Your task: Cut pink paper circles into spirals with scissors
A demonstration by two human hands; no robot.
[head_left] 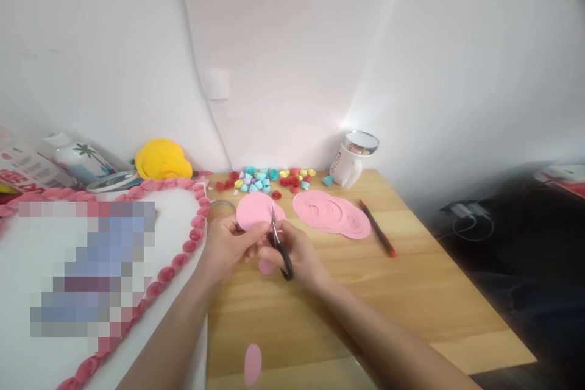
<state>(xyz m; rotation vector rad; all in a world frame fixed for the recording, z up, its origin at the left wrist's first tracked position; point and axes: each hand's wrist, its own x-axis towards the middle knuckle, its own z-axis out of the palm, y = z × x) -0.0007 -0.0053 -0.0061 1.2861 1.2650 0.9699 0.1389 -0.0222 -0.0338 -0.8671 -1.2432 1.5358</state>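
Observation:
A round pink paper disc (pixel 253 209) is pinched between the thumb and fingers of my left hand (pixel 233 241). My right hand (pixel 297 250) is closed on a pair of scissors (pixel 286 263) with black handles, its blades pointing away from me across the disc's right part. Whether the blades are parted is hard to tell. Below the hands, a small piece of pink paper (pixel 266 265) partly shows. To the right lies an overlapping row of pink paper circles (pixel 320 210), some with spiral lines. An oval pink paper scrap (pixel 253 364) rests near the table's front.
Small coloured paper rolls (pixel 260 181) line the wall. A white mug (pixel 350 161) stands behind a dark pen (pixel 377 228) on the wooden table (pixel 411 298). At left lies a white board (pixel 173 213) edged with pink paper rosettes; yellow paper (pixel 163 159) sits behind it.

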